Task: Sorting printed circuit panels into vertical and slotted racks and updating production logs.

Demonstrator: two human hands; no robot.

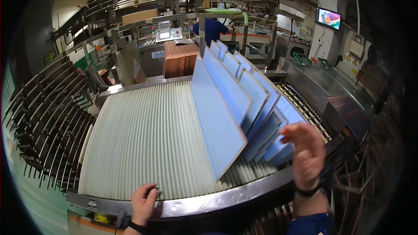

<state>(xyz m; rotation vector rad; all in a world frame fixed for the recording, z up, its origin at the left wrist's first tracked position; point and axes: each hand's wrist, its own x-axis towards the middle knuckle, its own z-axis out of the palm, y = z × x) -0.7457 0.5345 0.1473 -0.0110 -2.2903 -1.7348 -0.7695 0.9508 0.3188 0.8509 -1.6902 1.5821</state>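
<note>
The right hand (307,156), half open and empty, hovers by the blue panels (217,122) leaning along the right edge of the roller conveyor (143,139). The left hand (143,206) curls at its near edge; whether closed, I cannot tell.

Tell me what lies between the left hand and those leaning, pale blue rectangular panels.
In the head view, a bare stretch of whitish rollers lies between the left hand and the panels.

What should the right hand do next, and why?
Maybe the right hand should gently reach for the rightmost blue panel: it looks empty and partly open, and shows close to that panel, while the left hand is farther away, by the near metal edge.
</note>
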